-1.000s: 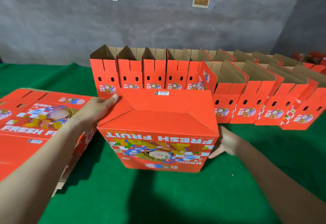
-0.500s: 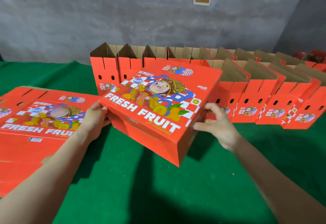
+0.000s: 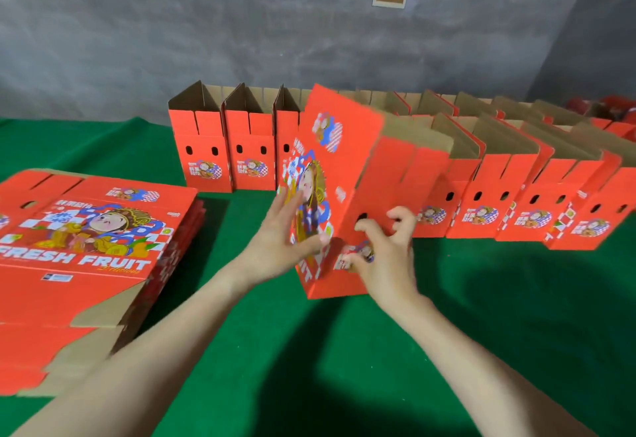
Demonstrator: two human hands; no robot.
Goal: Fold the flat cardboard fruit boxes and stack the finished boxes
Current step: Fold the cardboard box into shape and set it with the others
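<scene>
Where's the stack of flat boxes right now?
Head view, left side: the stack of flat boxes lies on the green table, left of the left hand and the upright box it touches.

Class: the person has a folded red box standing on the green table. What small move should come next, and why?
Probably push the box back into the row of finished boxes. It stands nearly upright, open top up, just in front of that row; the left hand lies flat on its printed face and the curled fingers of the right hand meet its narrow side.
</scene>
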